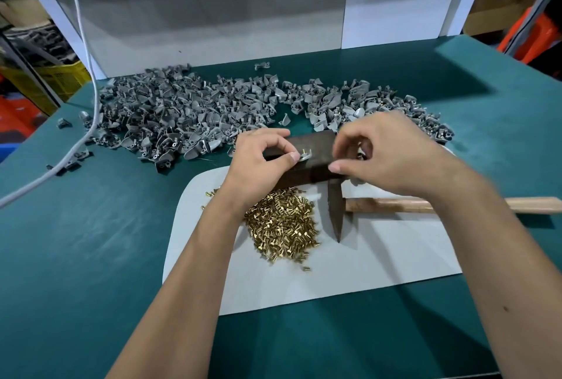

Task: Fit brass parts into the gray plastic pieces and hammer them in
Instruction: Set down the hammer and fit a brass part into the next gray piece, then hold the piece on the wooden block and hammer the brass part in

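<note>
Head view: gray piece (305, 156) between hands, pinched by left hand (264, 162).

The pale wooden hammer handle (535, 205) ran off the right edge; the right hand (386, 159) hid its curled fingertips' contents, blurred.

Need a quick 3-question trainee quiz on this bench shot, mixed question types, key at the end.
1. True or false: the hammer is lying on the white sheet, not in a hand.
2. Where is the heap of brass parts? A) on the white sheet, below the dark block; B) among the gray plastic pieces at the back; C) on the bare green mat.
3. Which hand pinches the gray piece with a brass part on the dark block?

Key: 1 true; 2 A; 3 the left hand. What the right hand holds is unclear.
</note>
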A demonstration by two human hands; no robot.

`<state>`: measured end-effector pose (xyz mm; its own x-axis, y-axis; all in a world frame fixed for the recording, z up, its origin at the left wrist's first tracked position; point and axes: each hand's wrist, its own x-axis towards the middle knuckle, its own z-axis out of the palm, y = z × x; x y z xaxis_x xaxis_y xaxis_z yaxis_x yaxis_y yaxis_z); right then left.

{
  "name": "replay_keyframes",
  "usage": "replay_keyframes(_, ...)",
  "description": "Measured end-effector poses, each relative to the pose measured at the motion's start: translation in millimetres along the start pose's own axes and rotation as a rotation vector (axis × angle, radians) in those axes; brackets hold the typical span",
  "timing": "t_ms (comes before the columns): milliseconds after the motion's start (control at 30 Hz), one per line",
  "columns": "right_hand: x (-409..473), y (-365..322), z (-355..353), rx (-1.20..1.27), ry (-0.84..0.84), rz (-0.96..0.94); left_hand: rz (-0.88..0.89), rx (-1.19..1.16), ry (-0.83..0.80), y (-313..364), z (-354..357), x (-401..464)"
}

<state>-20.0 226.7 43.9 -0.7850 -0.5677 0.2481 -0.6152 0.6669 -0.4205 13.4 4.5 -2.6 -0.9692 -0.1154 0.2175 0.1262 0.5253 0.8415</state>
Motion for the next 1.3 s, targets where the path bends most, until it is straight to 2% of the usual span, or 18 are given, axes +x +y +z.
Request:
replay_keyframes(167,20.1,-9.3,30.0,-0.034,0.018,-0.118,0.036,0.01,-0.022,2.7,-0.8,0.0)
replay_keyframes(267,17.9,0.1,40.7,0.051,0.144,-0.126,0.054,-0.02,0.01,2.4,-2.1,-0.6)
replay_keyframes(400,11.6,14.9,42.5,0.052,0.325,0.011,0.067,0.011,0.144,-0.3,-3.7,1.8)
replay_keyframes(500,9.5,23.9,40.5,0.021,0.384,0.124,-0.001,0.013,0.253,-4.7,-10.8,4.4)
replay_keyframes(667,10.6,30.5,38.9,0.023,0.499,0.343,-0.145,0.304,0.496,-25.1,-35.0,4.1)
replay_keyframes(800,9.8,30.6,36.5,0.03,0.553,0.414,-0.279,0.526,0.494,-47.0,-63.7,7.9)
replay_keyframes(900,10.3,17.3,38.5,0.022,0.543,0.323,-0.41,0.51,0.461,-60.2,-82.8,5.7)
replay_keyframes(1033,5.6,-22.3,52.0,0.032,0.457,0.016,-0.387,0.435,0.393,-64.3,-93.0,-0.4)
replay_keyframes(1200,6.2,-74.3,78.3,-0.044,0.056,-0.39,-0.321,0.413,0.426,-63.3,-93.6,-5.1)
replay_keyframes(1300,16.9,-93.0,89.4,-0.096,-0.133,-0.529,-0.309,0.429,0.438,-64.0,-92.7,-4.4)
